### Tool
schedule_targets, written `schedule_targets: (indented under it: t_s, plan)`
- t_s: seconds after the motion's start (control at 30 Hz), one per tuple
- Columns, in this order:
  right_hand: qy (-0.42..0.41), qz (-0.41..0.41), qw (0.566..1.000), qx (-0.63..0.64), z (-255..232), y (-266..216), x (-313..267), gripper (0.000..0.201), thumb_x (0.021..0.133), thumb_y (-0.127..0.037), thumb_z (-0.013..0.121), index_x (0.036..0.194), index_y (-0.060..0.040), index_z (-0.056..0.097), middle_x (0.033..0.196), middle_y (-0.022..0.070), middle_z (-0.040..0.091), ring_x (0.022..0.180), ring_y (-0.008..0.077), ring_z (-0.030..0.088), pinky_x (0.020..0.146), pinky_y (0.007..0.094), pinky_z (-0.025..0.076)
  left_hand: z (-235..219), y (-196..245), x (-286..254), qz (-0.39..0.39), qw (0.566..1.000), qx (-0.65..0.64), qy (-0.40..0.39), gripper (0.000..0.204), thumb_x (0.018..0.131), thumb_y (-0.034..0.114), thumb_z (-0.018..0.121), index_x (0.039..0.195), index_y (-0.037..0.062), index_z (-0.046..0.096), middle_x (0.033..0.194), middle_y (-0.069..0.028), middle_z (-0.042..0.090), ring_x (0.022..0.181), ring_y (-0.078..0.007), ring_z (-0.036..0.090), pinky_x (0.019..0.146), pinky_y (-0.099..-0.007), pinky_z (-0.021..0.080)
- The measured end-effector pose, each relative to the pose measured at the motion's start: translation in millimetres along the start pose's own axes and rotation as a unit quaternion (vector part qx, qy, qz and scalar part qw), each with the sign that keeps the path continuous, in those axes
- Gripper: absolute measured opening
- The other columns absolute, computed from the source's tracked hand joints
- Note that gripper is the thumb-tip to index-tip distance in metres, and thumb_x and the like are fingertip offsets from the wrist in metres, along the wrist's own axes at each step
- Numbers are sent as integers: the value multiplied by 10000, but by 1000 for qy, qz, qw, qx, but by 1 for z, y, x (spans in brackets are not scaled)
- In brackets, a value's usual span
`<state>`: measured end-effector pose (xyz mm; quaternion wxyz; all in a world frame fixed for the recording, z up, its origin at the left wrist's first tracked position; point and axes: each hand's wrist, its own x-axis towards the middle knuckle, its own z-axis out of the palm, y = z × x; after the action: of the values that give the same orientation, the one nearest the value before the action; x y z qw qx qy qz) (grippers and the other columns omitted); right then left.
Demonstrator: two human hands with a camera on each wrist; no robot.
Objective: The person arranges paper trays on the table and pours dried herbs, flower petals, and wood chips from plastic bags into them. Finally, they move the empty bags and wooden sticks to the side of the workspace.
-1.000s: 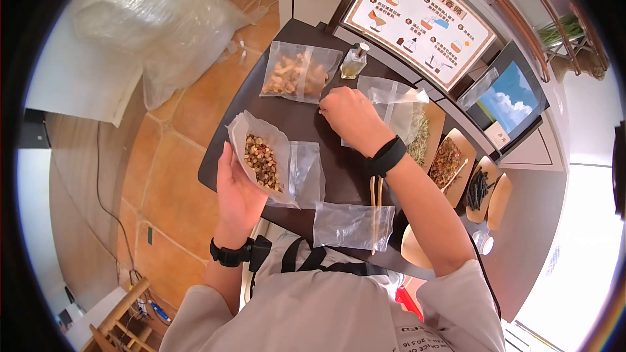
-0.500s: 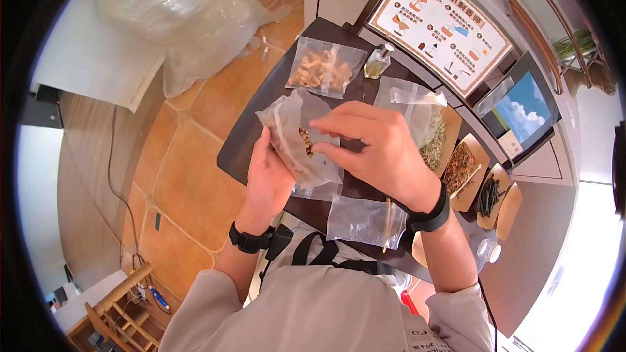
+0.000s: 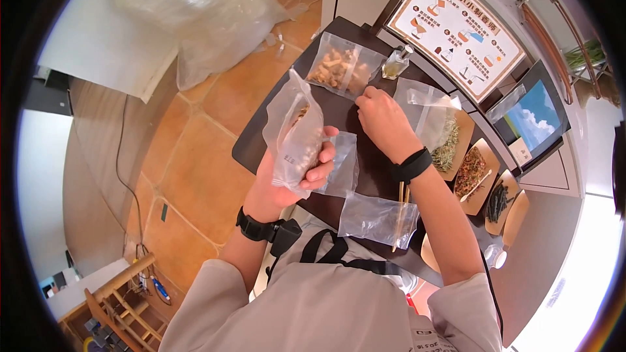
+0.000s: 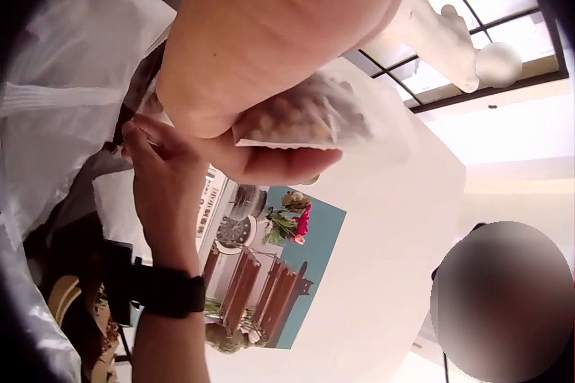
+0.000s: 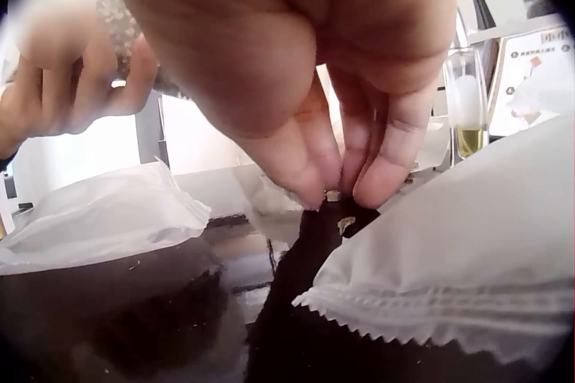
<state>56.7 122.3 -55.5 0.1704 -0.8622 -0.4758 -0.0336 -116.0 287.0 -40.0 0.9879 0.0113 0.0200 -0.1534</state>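
Observation:
In the head view my left hand (image 3: 272, 189) grips a translucent bag (image 3: 301, 137) of dried pieces, held upright above the table's near left part, its fingers curled round the side. My right hand (image 3: 386, 120) is low over the dark table between a bag of brown chunks (image 3: 339, 68) and a flat bag (image 3: 424, 107). Seen from the right wrist, its fingertips pinch a small pale piece (image 5: 332, 195) at the tabletop; a second small piece (image 5: 347, 224) lies just below them.
A glass bottle (image 3: 395, 63) stands near the instruction board (image 3: 460, 32). Trays of dried herbs (image 3: 446, 150), reddish bits (image 3: 471, 175) and dark sticks (image 3: 499, 201) line the right. Two clear bags (image 3: 344, 166) and chopsticks (image 3: 400, 221) lie nearer the body.
My right hand went from the table to the bag's opening and back down to the table. My left hand has moved right and turned the bag more upright, fingers now showing round it.

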Motion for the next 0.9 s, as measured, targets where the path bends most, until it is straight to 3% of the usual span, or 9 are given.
schedule_targets:
  t_s: [0.23, 0.4, 0.47, 0.57, 0.67, 0.73, 0.8, 0.83, 0.9]
  plan:
    - [-15, -5, 999, 32, -15, -2, -12, 41, 776, 2, 634, 746, 24, 651, 816, 160, 631, 789, 320, 671, 743, 401, 563, 3, 3, 3, -57, 998, -16, -32, 621, 1041, 450, 425, 1352, -87, 458, 986, -180, 532, 690, -221, 538, 489, -289, 490]
    - [234, 50, 929, 281, -127, -55, -22, 114, 774, 53, 708, 879, 9, 714, 875, 109, 681, 665, 224, 678, 618, 311, 556, 0, -4, 3, 26, 986, 151, 71, 557, 1040, 475, 414, 1331, 15, 528, 988, -148, 617, 751, -235, 603, 539, -361, 520]
    - [270, 1, 924, 272, -155, -73, -35, 139, 776, 44, 735, 907, 1, 720, 903, 91, 687, 668, 180, 680, 616, 283, 559, 5, -15, 8, -4, 986, 158, 61, 494, 1062, 457, 392, 1334, 77, 554, 1077, -119, 674, 858, -236, 653, 661, -400, 553]
    - [220, -6, 936, 274, -160, -83, -60, 185, 786, 86, 720, 948, 1, 741, 993, 103, 725, 790, 186, 691, 688, 262, 549, 49, -51, 28, 78, 945, 154, 276, 428, 1084, 410, 316, 1233, 109, 582, 1039, -82, 685, 759, -280, 668, 572, -383, 515]
    - [234, 34, 940, 244, -175, -69, -99, 202, 824, 88, 692, 1010, 18, 728, 1068, 131, 725, 842, 209, 697, 750, 289, 555, 52, -73, 33, 32, 946, 249, 204, 425, 1090, 421, 322, 1220, 110, 581, 1010, -82, 684, 753, -273, 662, 579, -397, 519]
    - [301, 120, 911, 255, -191, -58, -136, 168, 841, 71, 667, 986, 13, 729, 1021, 125, 725, 837, 198, 705, 761, 295, 558, 42, -81, 30, -7, 965, 225, 135, 419, 1089, 403, 353, 1298, 109, 567, 1136, -85, 683, 953, -268, 678, 741, -437, 558]
    - [320, 186, 890, 265, -196, -45, -183, 146, 858, 68, 666, 977, 16, 732, 994, 116, 727, 839, 151, 691, 756, 271, 543, 45, -101, 33, 2, 971, 181, 155, 439, 1084, 372, 389, 1409, 103, 512, 1310, -91, 631, 1206, -274, 605, 956, -479, 517]
    - [328, 217, 886, 245, -194, -41, -207, 139, 850, 66, 675, 975, 26, 724, 982, 111, 726, 798, 148, 674, 733, 257, 531, 32, -101, 30, -37, 970, 228, 83, 488, 1076, 337, 421, 1501, 98, 413, 1460, -94, 528, 1337, -287, 516, 1100, -512, 422]
    - [324, 293, 875, 206, -189, -35, -258, 134, 850, 61, 677, 973, 27, 719, 979, 104, 726, 778, 141, 663, 716, 252, 524, 48, -120, 36, -69, 959, 262, 87, 482, 1071, 303, 445, 1501, 89, 395, 1461, -81, 518, 1332, -254, 515, 1097, -477, 425]
